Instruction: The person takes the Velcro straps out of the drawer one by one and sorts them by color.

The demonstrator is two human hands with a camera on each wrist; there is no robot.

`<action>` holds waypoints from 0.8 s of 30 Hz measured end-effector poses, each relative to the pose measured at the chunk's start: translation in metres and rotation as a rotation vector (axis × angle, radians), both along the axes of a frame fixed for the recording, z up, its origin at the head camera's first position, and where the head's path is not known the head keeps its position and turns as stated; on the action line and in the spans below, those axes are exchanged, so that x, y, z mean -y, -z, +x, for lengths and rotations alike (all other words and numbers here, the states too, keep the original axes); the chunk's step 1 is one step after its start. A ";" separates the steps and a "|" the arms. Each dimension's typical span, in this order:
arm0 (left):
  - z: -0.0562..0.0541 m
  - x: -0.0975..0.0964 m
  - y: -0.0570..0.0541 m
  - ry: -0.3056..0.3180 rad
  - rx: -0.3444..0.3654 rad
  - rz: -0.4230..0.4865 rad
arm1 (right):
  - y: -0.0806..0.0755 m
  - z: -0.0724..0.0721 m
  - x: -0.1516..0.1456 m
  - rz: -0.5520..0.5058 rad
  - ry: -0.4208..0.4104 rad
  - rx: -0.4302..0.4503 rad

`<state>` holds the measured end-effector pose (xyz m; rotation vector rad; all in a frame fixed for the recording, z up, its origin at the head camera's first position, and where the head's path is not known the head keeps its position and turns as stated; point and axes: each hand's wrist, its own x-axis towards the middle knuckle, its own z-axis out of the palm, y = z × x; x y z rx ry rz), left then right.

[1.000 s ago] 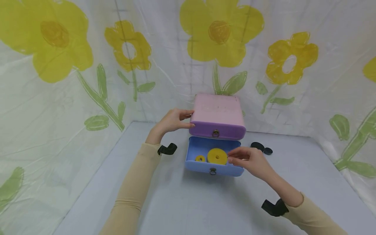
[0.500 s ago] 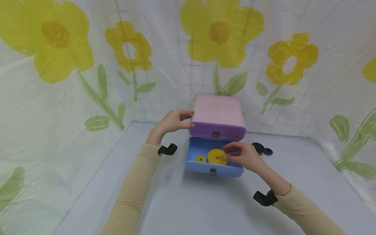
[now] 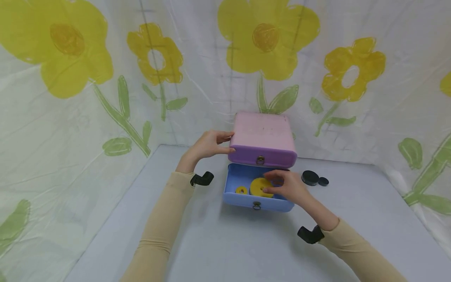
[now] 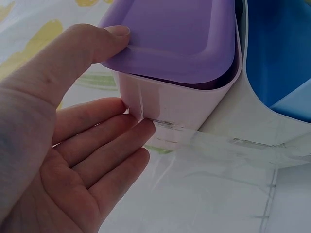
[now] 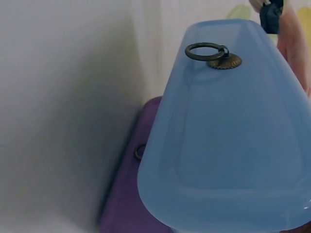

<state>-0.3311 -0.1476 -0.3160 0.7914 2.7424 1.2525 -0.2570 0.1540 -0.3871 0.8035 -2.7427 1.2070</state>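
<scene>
My left hand (image 3: 208,145) rests at the left front corner of the pink drawer box (image 3: 262,130). In the left wrist view its thumb lies on the purple drawer front (image 4: 170,39), and its fairly straight fingers (image 4: 114,165) touch the pink side. Below, a blue drawer (image 3: 237,199) is pulled out. Inside lie a thick yellow disc (image 3: 258,187) with a centre hole and a small yellow ring (image 3: 241,190). My right hand (image 3: 290,187) reaches in from the right, thumb and fingers spread over the disc's right side. In the right wrist view the blue drawer front (image 5: 233,136) hides its fingers.
Right of the drawers, a large black disc (image 3: 310,178) and a smaller black disc (image 3: 323,181) lie on the pale table (image 3: 225,250). A flower-patterned curtain (image 3: 201,86) stands close behind the drawers. Ring pulls hang on both drawer fronts.
My right hand has moved left, from beside the yellow disc to over its right part, and its thumb and fingers have spread wider. My left hand has stayed at the box corner.
</scene>
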 end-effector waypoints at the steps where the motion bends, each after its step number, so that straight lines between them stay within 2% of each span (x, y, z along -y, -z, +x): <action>1: 0.000 0.000 0.000 -0.001 -0.002 -0.003 | 0.001 0.000 0.000 0.010 -0.002 -0.008; 9: 0.000 -0.001 -0.001 0.001 -0.012 -0.007 | 0.002 -0.002 0.001 0.079 -0.042 -0.033; 17: 0.002 -0.001 -0.001 0.003 -0.001 -0.007 | 0.002 -0.006 0.000 0.159 -0.140 -0.049; 24: 0.004 -0.001 -0.003 -0.006 -0.009 -0.012 | 0.002 -0.008 0.001 0.229 -0.165 -0.090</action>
